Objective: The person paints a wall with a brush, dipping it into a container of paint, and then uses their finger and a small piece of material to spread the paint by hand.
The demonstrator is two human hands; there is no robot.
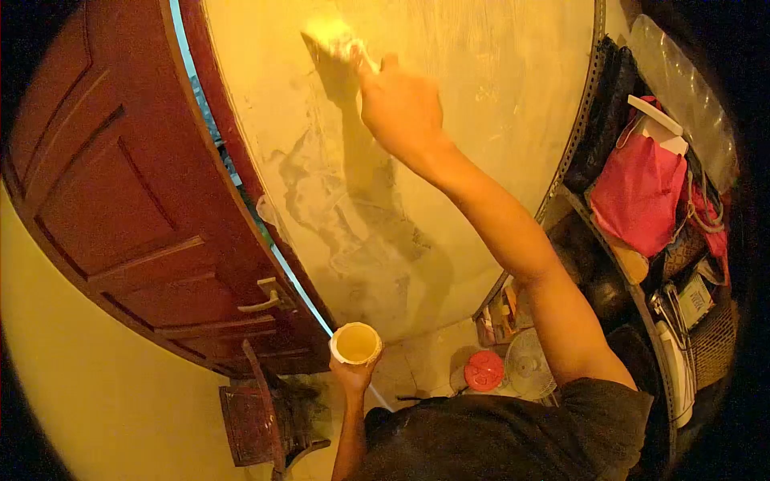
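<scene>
My right hand (403, 104) is raised to the cream wall (497, 104), its fingers closed round the pale handle of what looks like a paintbrush (330, 36). The wide head of the brush is at the wall's upper part, washed out by glare, and a dark shadow falls beneath it. Low down near the door edge, my left hand (353, 375) grips a cup (356, 345) from below. Pale coating smears the cup's rim, and cream-coloured contents show inside. Grey, uneven patches mark the wall below the brush.
A dark red panelled door (136, 176) with a lever handle (269, 297) stands ajar at left. Below it is a wooden chair (249, 425). A red-lidded container (484, 370) and a fan (529, 365) sit on the floor. Shelving at right holds a pink bag (639, 188).
</scene>
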